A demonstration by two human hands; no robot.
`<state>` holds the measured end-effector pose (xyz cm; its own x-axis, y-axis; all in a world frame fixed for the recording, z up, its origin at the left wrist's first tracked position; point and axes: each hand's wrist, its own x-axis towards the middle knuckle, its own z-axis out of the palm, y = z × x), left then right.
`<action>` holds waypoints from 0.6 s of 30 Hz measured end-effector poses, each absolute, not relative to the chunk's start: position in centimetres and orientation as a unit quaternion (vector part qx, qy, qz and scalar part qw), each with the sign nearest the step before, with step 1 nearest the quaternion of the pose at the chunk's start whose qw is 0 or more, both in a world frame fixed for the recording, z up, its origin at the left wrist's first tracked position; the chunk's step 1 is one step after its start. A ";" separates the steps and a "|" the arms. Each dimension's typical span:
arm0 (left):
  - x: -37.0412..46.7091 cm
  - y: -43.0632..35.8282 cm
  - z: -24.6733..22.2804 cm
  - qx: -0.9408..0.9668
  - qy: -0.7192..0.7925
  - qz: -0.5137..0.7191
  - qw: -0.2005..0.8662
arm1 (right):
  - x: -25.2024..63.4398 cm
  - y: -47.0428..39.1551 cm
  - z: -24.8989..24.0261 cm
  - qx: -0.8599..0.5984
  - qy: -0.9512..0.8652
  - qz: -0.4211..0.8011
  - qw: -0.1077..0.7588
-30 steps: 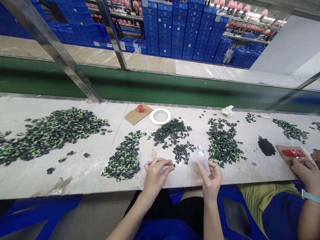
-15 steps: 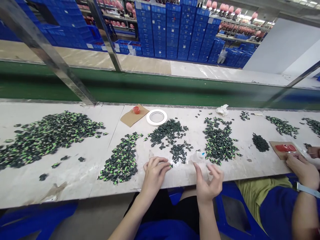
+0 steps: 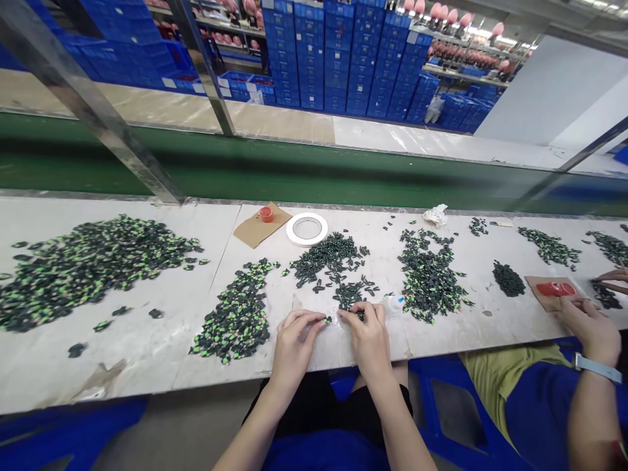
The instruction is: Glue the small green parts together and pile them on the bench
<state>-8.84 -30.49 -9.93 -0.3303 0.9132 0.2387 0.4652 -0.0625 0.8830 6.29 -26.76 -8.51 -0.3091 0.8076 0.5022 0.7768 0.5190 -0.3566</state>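
My left hand (image 3: 295,340) pinches a small black-and-green piece (image 3: 327,319) between thumb and fingertips, just above the table's near edge. Facing it, my right hand (image 3: 367,333) has thumb and fingers drawn together; whatever its tips hold is too small or hidden to make out. Right behind those fingers lies a small heap of dark, slim pieces (image 3: 347,293), partly covered by them. A larger heap of the same dark pieces (image 3: 324,255) spreads farther back. Left of my left hand is a pile of black-and-green pieces (image 3: 235,314). A small blue tip (image 3: 401,299) shows right of my right hand.
More black-and-green pieces (image 3: 432,281) lie to the right, and a big pile (image 3: 93,268) at far left. A white tape roll (image 3: 307,229) and a red cap (image 3: 266,214) on cardboard (image 3: 250,233) stand behind. At right, a co-worker's hand (image 3: 586,324) is beside red containers (image 3: 555,289).
My right hand has moved left from beside the white object with the blue tip, its fingers closing near my left hand. My left hand keeps its piece, shifted slightly left.
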 end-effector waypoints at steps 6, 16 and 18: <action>-9.1 -30.6 -9.8 0.558 0.625 0.502 0.215 | 6.5 -27.6 -8.7 -0.498 -0.816 0.030 0.292; -7.7 -31.1 -8.6 0.598 0.604 0.497 0.176 | 6.2 -29.1 -7.3 -0.568 -0.590 0.349 0.456; -7.4 -31.2 -8.3 0.599 0.607 0.495 0.167 | 5.9 -29.3 -7.2 -0.562 -0.569 0.385 0.461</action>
<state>-7.40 -31.19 -8.30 -0.2266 0.8927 0.3896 0.5620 -0.2069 0.8009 5.94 -29.27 -7.19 0.0564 0.9941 0.0927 0.2848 0.0729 -0.9558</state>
